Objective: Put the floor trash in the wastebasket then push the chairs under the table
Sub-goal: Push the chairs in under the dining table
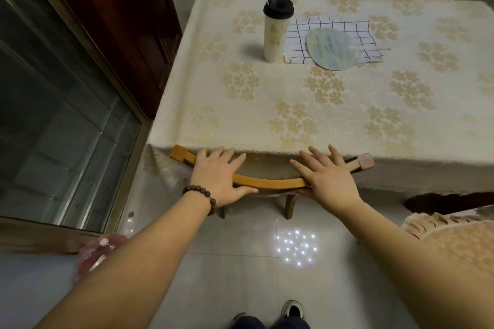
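Hands lay flat on the curved top rail of the brown wooden chair; our left hand and our right hand had their fingers spread straight, pressing it, thumbs hooked along the near edge; the chair sat tucked under the bench with its cream floral cloth, back rail touching the cloth's hem; a pink plastic-lined wastebasket stood on the tiled floor beside our left forearm.

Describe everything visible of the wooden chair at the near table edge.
The wooden chair shows a curved, honey-coloured top rail, square post ends and two dark legs. It stands upright, its seat hidden under the tablecloth. The left hand and right hand rest on the rail, fingers mostly straight.
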### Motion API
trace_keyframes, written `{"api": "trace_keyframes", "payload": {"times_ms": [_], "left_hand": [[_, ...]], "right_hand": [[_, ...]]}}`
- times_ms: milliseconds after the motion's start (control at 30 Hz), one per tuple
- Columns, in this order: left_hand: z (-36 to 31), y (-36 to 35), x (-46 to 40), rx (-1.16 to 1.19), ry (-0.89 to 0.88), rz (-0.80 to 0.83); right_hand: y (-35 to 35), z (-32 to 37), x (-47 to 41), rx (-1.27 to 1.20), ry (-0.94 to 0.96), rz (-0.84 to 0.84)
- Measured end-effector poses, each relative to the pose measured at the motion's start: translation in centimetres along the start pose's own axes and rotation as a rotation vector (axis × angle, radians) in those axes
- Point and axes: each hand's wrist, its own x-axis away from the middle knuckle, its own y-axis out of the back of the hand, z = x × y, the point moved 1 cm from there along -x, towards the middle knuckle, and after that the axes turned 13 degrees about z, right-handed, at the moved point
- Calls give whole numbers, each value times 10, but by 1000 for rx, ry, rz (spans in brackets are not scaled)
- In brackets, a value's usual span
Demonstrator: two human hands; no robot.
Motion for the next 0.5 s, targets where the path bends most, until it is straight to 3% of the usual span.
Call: {"api": "trace_keyframes", "payload": {"times_ms": [100, 200, 333, 400, 500], "left_hand": [[-12, -2, 4, 12, 11, 0], [-16, -1, 11, 8, 7, -39], [-7, 0, 25, 226, 175, -310], [-3, -2, 24, 299, 308, -286], [-7, -6, 14, 258, 370, -208]], "right_hand": [[-1, -9, 3, 22, 33, 58], [8, -11, 13, 5, 41, 14], [15, -9, 27, -130, -143, -147], [10, -9, 20, -158, -230, -111], [0, -8, 9, -150, -317, -45]]}}
